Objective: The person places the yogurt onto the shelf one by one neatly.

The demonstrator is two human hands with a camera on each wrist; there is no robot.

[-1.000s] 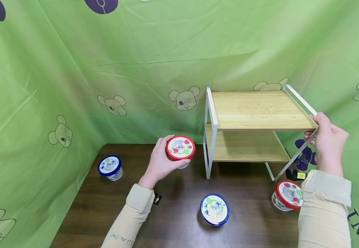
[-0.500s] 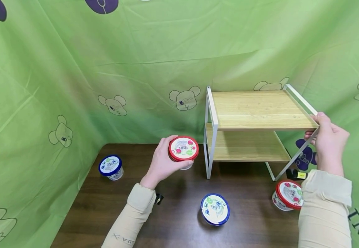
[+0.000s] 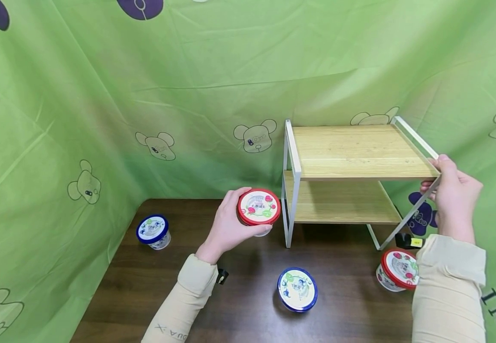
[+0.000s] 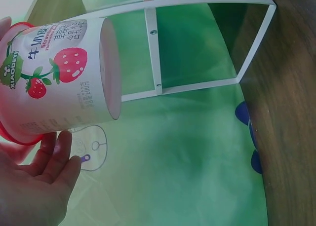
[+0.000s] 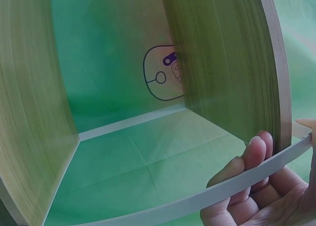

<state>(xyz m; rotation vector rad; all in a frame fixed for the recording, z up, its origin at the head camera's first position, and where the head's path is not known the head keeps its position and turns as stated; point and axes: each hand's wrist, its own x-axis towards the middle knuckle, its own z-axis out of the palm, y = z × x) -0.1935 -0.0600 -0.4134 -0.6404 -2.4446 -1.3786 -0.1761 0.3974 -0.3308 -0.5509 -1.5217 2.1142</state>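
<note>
My left hand [image 3: 230, 226] grips a red-lidded strawberry yogurt tub [image 3: 259, 206] by its lid end, thumb in front and fingers behind. In the left wrist view the white tub [image 4: 64, 75] with printed strawberries is off the table, its base facing the white frame. A two-tier wooden shelf [image 3: 359, 150] with a white metal frame stands at the right. My right hand [image 3: 458, 195] holds the front right corner of its top tier. In the right wrist view the fingers [image 5: 254, 152] curl round the white frame bar [image 5: 197, 199], beside the board's edge.
A blue-lidded tub [image 3: 297, 289] stands on the dark wooden table [image 3: 239, 309] in front of the shelf. Another blue-lidded tub [image 3: 153, 232] is at the far left. Near the right sleeve is a red-lidded tub [image 3: 395, 270], partly hidden by it. Green printed cloth [image 3: 196, 85] surrounds the table.
My left hand has moved slightly right with the strawberry yogurt tub, closer to the shelf's left leg. The right hand and shelf have stayed put.
</note>
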